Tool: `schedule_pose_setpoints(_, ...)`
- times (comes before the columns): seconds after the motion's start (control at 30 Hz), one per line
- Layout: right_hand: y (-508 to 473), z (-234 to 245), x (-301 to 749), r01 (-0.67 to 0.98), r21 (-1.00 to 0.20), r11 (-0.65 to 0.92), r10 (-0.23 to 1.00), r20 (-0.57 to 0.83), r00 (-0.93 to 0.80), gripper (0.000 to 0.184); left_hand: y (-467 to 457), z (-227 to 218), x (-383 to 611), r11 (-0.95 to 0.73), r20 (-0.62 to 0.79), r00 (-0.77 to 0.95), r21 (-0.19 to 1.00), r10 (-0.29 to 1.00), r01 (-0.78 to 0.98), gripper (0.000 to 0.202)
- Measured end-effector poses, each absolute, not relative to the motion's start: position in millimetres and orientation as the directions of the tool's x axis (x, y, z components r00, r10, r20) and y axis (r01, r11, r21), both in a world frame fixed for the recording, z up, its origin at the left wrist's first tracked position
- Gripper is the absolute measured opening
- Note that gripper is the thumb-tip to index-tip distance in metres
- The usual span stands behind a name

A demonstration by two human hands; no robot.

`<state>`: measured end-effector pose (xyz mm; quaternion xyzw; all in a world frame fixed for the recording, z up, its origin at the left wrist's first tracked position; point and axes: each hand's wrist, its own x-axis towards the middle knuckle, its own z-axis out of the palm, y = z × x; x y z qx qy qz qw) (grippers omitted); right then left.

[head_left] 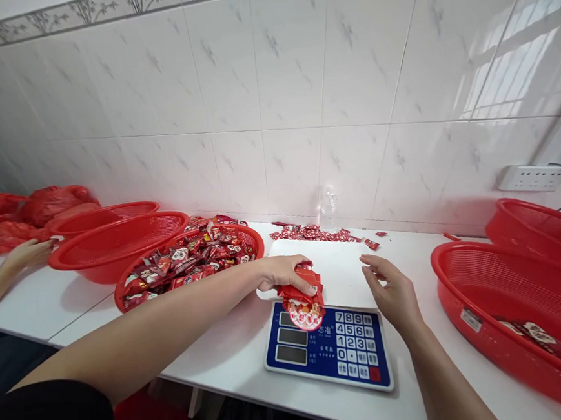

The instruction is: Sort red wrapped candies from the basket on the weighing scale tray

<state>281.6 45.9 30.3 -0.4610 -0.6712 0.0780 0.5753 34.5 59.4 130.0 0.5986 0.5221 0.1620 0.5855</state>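
Note:
My left hand (286, 275) is closed around a bunch of red printed snack packets (303, 299), holding them above the front left of a weighing scale's white pan (340, 263). One packet with a rounded white-patterned end hangs over the blue keypad panel (323, 349) and partly covers its top display. At the pan's right edge, my right hand (392, 285) has its thumb and fingers apart, with nothing seen in it. A red basket heaped with wrapped snack packets (190, 262) stands left of the scale, behind my left forearm.
Small red packets (306, 232) lie along the wall beside a clear plastic bottle (329, 207). A red basket (455, 300) at right holds a few packets, with another behind it. More red baskets (118, 242) stand left, near another person's hands (29, 254) and red plastic bags (57, 205).

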Motion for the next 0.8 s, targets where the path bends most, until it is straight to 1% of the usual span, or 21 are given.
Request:
schedule_pose_setpoints(0.1,45,31,281,0.53,-0.639,0.558,0.713,0.695,0.086,0.027,56,128,36,0.157,-0.412,0.396,0.829,0.82,0.537,0.103)
schedule_pose_setpoints(0.2,45,31,282,0.53,-0.641,0.555,0.718,0.691,0.086,0.026,55,128,37,0.124,-0.395,0.405,0.825,0.825,0.551,0.104)
schedule_pose_setpoints(0.4,42,29,283,0.553,-0.648,0.524,0.728,0.678,0.104,0.027,60,118,34,0.177,-0.337,0.355,0.894,0.872,0.413,0.105)
schedule_pose_setpoints(0.5,41,25,284,0.584,-0.658,0.475,0.75,0.65,0.122,0.028,67,120,27,0.164,-0.26,0.316,0.94,0.912,0.3,0.109)
schedule_pose_setpoints(0.57,41,23,286,0.604,-0.661,0.445,0.759,0.636,0.136,0.029,75,130,13,0.122,-0.18,0.285,0.97,0.941,0.209,0.11)
schedule_pose_setpoints(0.6,41,22,287,0.613,-0.664,0.428,0.764,0.628,0.146,0.029,79,137,1,0.087,-0.129,0.258,0.982,0.957,0.169,0.11)
schedule_pose_setpoints(0.67,40,20,288,0.632,-0.67,0.39,0.772,0.612,0.173,0.031,90,153,-31,-0.012,-0.009,0.148,0.99,0.989,0.141,0.106)
schedule_pose_setpoints(0.7,39,20,289,0.642,-0.671,0.372,0.774,0.606,0.185,0.031,95,162,-51,-0.066,0.057,0.058,0.984,0.997,0.168,0.103)
schedule_pose_setpoints(0.73,38,20,289,0.652,-0.67,0.355,0.776,0.6,0.195,0.032,99,169,-72,-0.118,0.134,-0.05,0.964,0.99,0.236,0.1)
schedule_pose_setpoints(0.8,37,21,289,0.669,-0.668,0.325,0.778,0.591,0.213,0.034,106,181,-114,-0.142,0.239,-0.232,0.918,0.943,0.371,0.091)
